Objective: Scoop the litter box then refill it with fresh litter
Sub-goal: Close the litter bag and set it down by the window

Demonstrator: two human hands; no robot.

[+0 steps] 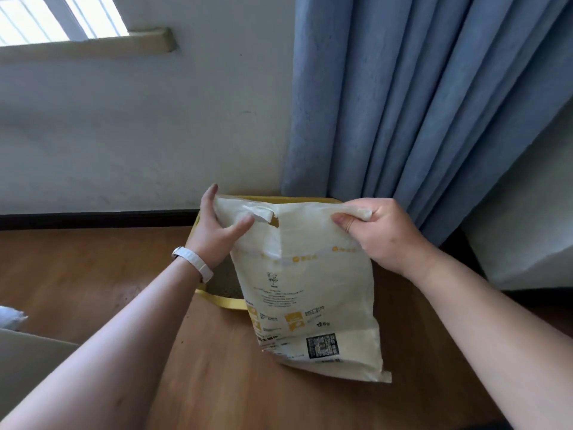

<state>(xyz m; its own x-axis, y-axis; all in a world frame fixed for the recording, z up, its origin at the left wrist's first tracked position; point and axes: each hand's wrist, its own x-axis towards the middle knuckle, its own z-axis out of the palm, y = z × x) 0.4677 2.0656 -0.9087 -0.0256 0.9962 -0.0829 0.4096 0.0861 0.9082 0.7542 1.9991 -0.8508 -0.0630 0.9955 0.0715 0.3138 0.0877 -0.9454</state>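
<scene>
The cream plastic litter bag (310, 305) is gripped at its top corners by the left hand (217, 226) and right hand (376, 232), before the yellow litter box (224, 301); litter could be scattered by a sudden tear.

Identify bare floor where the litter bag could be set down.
Free: wooden floor left of the litter box, up to the black skirting; also before the box, under the held bag. Crowded: right side, by the blue curtain.
</scene>
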